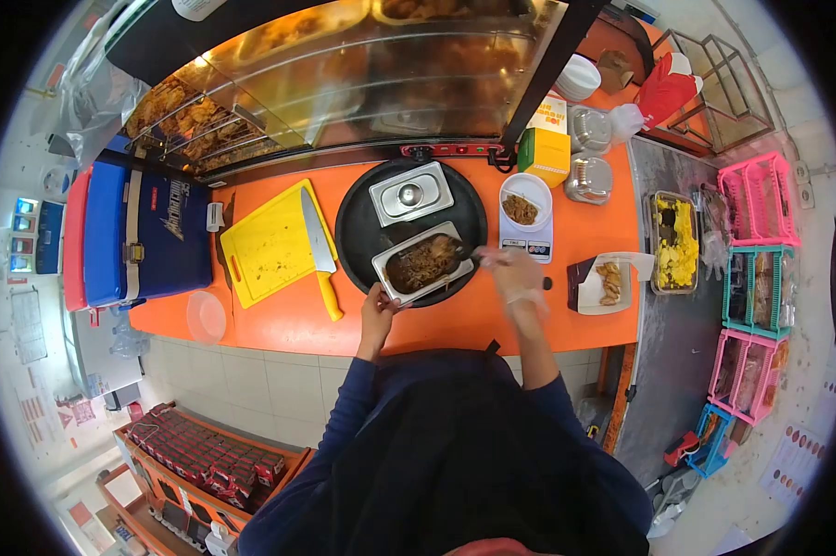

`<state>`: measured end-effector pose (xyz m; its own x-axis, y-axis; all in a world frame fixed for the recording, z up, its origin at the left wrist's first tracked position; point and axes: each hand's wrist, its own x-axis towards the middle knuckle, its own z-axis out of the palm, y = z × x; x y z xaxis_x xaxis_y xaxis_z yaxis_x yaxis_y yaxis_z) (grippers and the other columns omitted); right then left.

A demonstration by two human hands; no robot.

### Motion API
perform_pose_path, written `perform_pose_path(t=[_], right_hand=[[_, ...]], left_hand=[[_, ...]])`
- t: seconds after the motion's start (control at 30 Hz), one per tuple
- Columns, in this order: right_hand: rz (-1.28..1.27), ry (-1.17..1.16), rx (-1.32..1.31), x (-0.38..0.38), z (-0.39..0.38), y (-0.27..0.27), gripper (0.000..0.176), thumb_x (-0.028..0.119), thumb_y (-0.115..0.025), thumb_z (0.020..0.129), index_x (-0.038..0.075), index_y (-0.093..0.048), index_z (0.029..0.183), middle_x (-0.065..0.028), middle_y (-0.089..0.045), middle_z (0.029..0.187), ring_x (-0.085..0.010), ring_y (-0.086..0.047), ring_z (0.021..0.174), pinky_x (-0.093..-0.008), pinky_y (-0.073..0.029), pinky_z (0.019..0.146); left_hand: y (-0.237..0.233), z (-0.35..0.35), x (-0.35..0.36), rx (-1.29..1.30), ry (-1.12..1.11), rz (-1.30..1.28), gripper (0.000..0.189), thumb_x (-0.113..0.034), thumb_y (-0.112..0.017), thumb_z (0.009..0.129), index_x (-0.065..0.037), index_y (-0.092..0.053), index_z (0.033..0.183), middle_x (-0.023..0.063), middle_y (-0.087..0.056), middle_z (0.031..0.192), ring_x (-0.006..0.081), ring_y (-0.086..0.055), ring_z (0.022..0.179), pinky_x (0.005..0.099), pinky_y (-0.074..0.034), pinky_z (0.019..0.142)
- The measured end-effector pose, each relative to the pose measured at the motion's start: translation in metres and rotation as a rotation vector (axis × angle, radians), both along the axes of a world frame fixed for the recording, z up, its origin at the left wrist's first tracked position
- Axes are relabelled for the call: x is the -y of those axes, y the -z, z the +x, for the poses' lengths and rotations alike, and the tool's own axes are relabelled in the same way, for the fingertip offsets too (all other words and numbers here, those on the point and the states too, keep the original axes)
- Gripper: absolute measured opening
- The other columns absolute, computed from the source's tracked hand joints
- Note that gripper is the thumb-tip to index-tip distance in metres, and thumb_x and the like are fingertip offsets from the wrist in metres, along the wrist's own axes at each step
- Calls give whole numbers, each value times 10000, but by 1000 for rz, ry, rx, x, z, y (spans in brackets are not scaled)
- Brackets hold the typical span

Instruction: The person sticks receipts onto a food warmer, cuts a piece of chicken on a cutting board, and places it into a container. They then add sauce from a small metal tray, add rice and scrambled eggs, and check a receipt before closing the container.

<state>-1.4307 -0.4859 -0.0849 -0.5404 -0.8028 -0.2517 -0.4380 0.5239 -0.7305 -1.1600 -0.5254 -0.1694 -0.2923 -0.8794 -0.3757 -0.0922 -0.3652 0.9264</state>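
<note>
Our left hand (377, 317) is reaching forward over the near edge of the counter (279, 326), its fingers gripping the near left corner of the pan (445, 283). Our gloved right hand (514, 272) is blurring as it angles leftward, its fingers closing around a spoon (462, 251) that is dipping into the meat (416, 268). The pan is resting on the tray's (356, 208) near side; a lid (386, 206) is lying farther back. Right of the tray, a scale (529, 246) is bearing a bowl (541, 192); leftward, a knife (320, 243) is lying across the board's (259, 243) right edge.
</note>
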Motion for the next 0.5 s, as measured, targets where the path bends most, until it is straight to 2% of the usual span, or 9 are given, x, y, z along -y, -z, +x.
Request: perform_pose_path(t=[0.07, 0.13, 0.2, 0.23, 0.3, 0.33, 0.4, 0.5], right_hand=[[32, 154, -8, -3, -26, -23, 201, 241, -611, 793, 155, -758, 900, -97, -711, 910, -237, -677, 856, -356, -498, 793], [55, 245, -27, -4, -50, -32, 204, 240, -607, 797, 167, -760, 911, -104, -710, 918, -229, -682, 846, -354, -502, 787], [203, 337, -231, -1, -70, -38, 173, 276, -596, 867, 245, -747, 944, -93, -705, 881, -236, -675, 832, -347, -499, 740], [203, 340, -234, 1, -77, -34, 173, 276, -596, 867, 245, -747, 944, -93, -705, 881, -236, -675, 832, -347, -499, 740], [228, 172, -688, 3, -88, -14, 193, 185, -522, 869, 154, -704, 923, -100, -679, 821, -279, -670, 791, -406, -481, 706], [229, 175, -691, 4, -92, 0, 193, 185, -522, 869, 154, -704, 923, -100, -679, 821, -279, -670, 791, -406, -481, 706], [190, 70, -903, 5, -96, 22, 161, 161, -503, 878, 143, -658, 917, -117, -639, 795, -306, -655, 783, -432, -452, 712], [226, 179, -855, 0, -95, 23, 163, 152, -499, 881, 146, -660, 906, -129, -642, 818, -323, -651, 799, -440, -439, 755]], left_hand=[[4, 3, 0, -37, -5, 51, 245, 128, -503, 831, 6, -515, 1043, 50, -474, 925, 204, -583, 903, 374, -584, 858], [0, 0, 0, -52, -29, 60, 219, 147, -501, 829, 2, -497, 993, 39, -444, 895, 174, -553, 853, 372, -593, 847], [-2, 0, 0, -60, -53, 71, 200, 163, -501, 825, -3, -479, 935, 25, -415, 871, 139, -516, 805, 368, -600, 837], [-3, 1, 1, -63, -50, 71, 200, 163, -501, 825, -3, -479, 935, 25, -415, 871, 139, -516, 805, 368, -600, 837], [0, 2, 1, -53, -30, 49, 201, 163, -501, 822, -4, -478, 932, 26, -420, 870, 133, -508, 802, 365, -601, 831], [2, 3, 2, -36, -25, 42, 203, 163, -504, 818, -5, -477, 929, 26, -420, 864, 127, -501, 801, 363, -602, 824], [6, 5, 3, -36, -15, 42, 203, 163, -503, 818, -4, -478, 930, 25, -420, 861, 126, -499, 803, 362, -603, 822], [9, 5, 3, -47, -33, 65, 204, 163, -500, 817, -2, -481, 936, 27, -423, 862, 127, -501, 807, 363, -604, 822]])
